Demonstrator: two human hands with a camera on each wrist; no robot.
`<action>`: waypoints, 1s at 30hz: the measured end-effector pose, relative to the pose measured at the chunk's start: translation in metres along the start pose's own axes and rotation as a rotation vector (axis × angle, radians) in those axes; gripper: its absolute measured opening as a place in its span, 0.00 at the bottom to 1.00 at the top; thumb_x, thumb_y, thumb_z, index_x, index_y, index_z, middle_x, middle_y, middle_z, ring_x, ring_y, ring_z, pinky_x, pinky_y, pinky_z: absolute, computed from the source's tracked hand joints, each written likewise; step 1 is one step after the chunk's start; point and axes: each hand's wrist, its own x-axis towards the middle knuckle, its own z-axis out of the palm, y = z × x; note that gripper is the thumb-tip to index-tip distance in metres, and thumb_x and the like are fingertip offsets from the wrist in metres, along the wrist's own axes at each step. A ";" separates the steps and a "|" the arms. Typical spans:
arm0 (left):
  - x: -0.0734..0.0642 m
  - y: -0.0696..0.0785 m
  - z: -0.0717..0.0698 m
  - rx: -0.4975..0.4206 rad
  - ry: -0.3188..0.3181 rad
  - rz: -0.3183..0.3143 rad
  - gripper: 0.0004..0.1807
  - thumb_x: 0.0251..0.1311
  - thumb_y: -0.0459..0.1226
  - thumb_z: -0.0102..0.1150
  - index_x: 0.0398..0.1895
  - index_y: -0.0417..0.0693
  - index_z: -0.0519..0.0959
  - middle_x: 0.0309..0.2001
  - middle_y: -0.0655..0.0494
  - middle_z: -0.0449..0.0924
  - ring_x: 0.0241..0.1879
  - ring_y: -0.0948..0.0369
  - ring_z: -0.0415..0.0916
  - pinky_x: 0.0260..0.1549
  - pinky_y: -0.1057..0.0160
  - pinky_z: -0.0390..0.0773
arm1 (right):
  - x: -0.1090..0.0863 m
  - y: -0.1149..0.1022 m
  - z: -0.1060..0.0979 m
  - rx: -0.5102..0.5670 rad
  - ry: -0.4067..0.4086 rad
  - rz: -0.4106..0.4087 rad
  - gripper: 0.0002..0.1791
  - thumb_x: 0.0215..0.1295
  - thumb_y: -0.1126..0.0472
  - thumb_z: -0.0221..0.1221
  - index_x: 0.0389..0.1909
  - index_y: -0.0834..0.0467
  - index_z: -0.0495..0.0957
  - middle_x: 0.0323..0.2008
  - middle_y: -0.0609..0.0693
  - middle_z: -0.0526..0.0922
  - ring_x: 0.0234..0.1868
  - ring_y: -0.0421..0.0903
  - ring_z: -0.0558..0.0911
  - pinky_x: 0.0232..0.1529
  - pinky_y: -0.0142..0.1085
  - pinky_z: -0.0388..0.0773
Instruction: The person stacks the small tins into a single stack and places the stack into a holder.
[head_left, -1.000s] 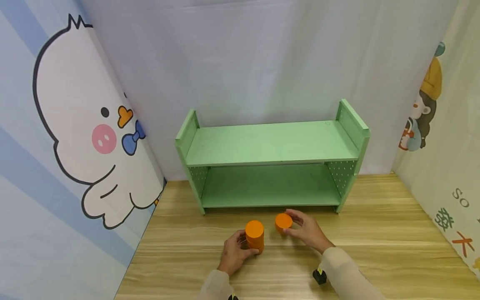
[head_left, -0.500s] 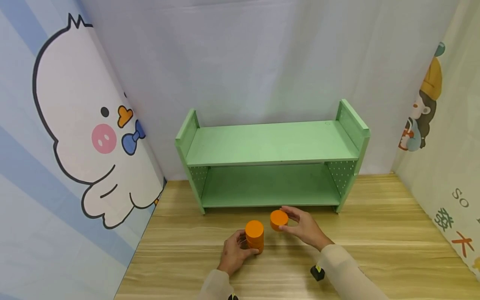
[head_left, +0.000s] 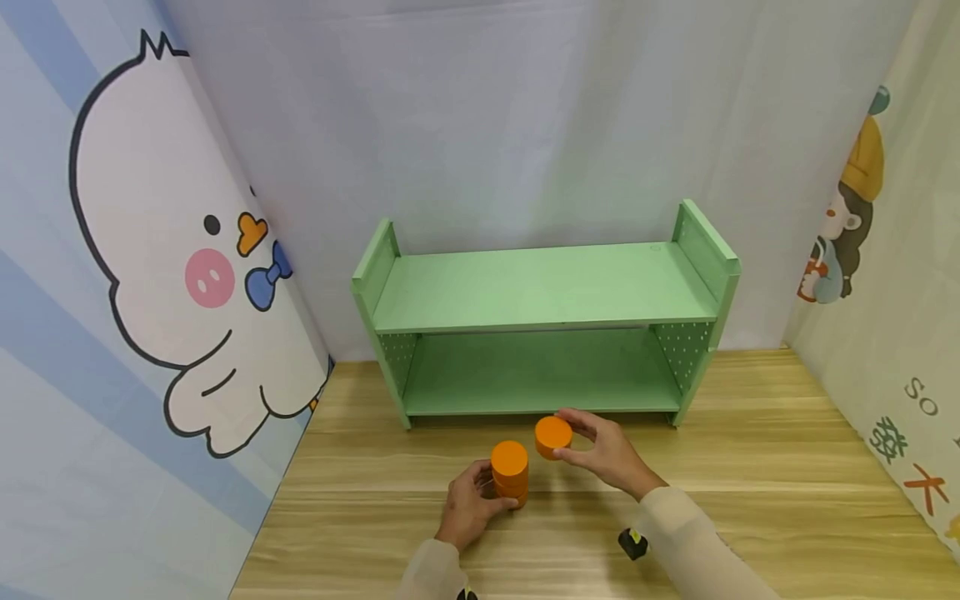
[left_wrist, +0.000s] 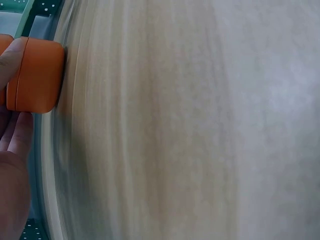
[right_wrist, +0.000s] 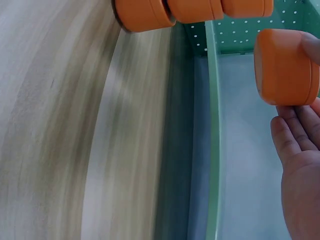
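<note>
A stack of round orange lidded jars (head_left: pixel 510 480) stands on the wooden table, in front of the green shelf. My left hand (head_left: pixel 467 507) grips the stack from its left side, thumb at the front and fingers behind. In the left wrist view, thumb and fingers lie on both sides of a jar (left_wrist: pixel 37 75). Just right of the stack, my right hand (head_left: pixel 609 454) pinches one more orange jar (head_left: pixel 553 438) between thumb and fingers, raised off the table. The right wrist view shows this jar (right_wrist: pixel 284 67) apart from the stacked ones (right_wrist: pixel 195 9).
A green two-tier shelf (head_left: pixel 543 287) stands at the back of the table (head_left: pixel 360 500), its front edge close beyond my right hand. Printed cloth walls (head_left: pixel 450 125) enclose the table at the back and both sides.
My right hand has lifted its jar and carried it left, closer to the stack. The left hand has stayed still on the stack.
</note>
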 end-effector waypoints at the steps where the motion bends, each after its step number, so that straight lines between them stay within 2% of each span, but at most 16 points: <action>1: 0.000 0.000 0.000 0.000 -0.001 0.003 0.31 0.43 0.28 0.79 0.54 0.38 0.78 0.54 0.44 0.81 0.55 0.45 0.79 0.54 0.56 0.82 | 0.000 -0.001 0.000 -0.002 -0.001 -0.004 0.35 0.59 0.65 0.71 0.65 0.71 0.70 0.62 0.63 0.76 0.61 0.60 0.77 0.63 0.50 0.74; 9: 0.000 0.000 -0.001 0.007 -0.006 0.001 0.30 0.44 0.30 0.79 0.54 0.40 0.78 0.54 0.45 0.81 0.55 0.46 0.79 0.53 0.57 0.82 | 0.003 -0.009 0.002 -0.022 -0.005 -0.026 0.35 0.60 0.62 0.71 0.65 0.70 0.71 0.61 0.62 0.77 0.59 0.59 0.78 0.63 0.52 0.74; 18: 0.002 -0.003 -0.001 0.009 -0.009 0.009 0.30 0.44 0.30 0.79 0.54 0.41 0.78 0.54 0.46 0.81 0.55 0.47 0.79 0.53 0.58 0.82 | 0.005 -0.017 0.003 -0.025 -0.009 -0.038 0.35 0.60 0.62 0.71 0.65 0.71 0.71 0.61 0.63 0.77 0.59 0.60 0.79 0.63 0.52 0.74; 30: 0.003 -0.004 -0.001 0.007 -0.014 0.008 0.30 0.45 0.30 0.79 0.54 0.40 0.78 0.54 0.45 0.81 0.55 0.47 0.79 0.53 0.58 0.82 | 0.007 -0.024 0.008 -0.023 -0.025 -0.033 0.34 0.59 0.61 0.72 0.64 0.68 0.73 0.62 0.61 0.77 0.60 0.59 0.78 0.63 0.52 0.74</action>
